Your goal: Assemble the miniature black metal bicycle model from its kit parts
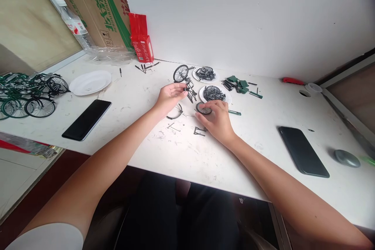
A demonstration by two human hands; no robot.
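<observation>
My left hand (170, 98) is closed on a small dark bicycle frame (190, 90), with a spoked front wheel (181, 73) at its upper end. My right hand (217, 119) pinches a loose spoked wheel (204, 108) at its right side, just in front of a paper plate (227, 98) heaped with black wheels. Below my left hand lies a thin curved black part (175, 114). A small black bracket (199, 131) rests left of my right wrist, and thin rods (174, 127) lie further left.
Finished-looking toy bicycles (32, 93) crowd the left edge beside a white plate (90, 82) and a phone (86, 120). Green parts (237, 84) lie behind on the right. Another phone (304, 151) and a grey mouse (347, 158) are at the right. A red packet (141, 39) stands by the wall.
</observation>
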